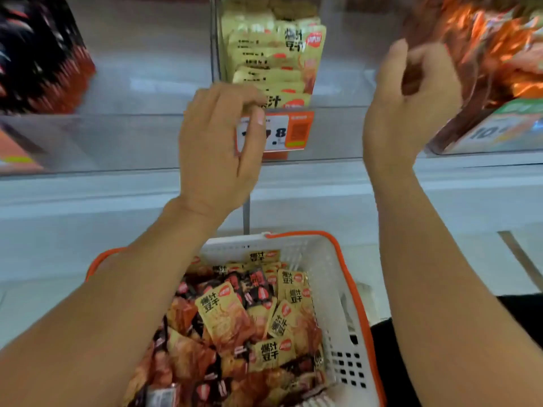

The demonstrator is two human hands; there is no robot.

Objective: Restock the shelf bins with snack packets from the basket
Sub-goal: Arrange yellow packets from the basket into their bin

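Two hands — left hand [217,148], right hand [411,104] — raised above one basket [346,289].

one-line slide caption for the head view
Both hands raised, loosely curled and empty, before shelf bins of yellow packets and orange packets, over a packet-filled basket.

The left hand [219,148] covers the first digits of the orange price tag [289,132], so only ".8" reads; whether its curled fingertips pinch anything cannot be told. At 1 o'clock the right hand [411,101] is motion-blurred, as are the orange packets [493,45] behind it, cut by the top and right edges. At 10 o'clock, dark red packets [44,54] smear unreadably. The basket [332,259] runs off the bottom edge, its left side hidden under the left forearm.
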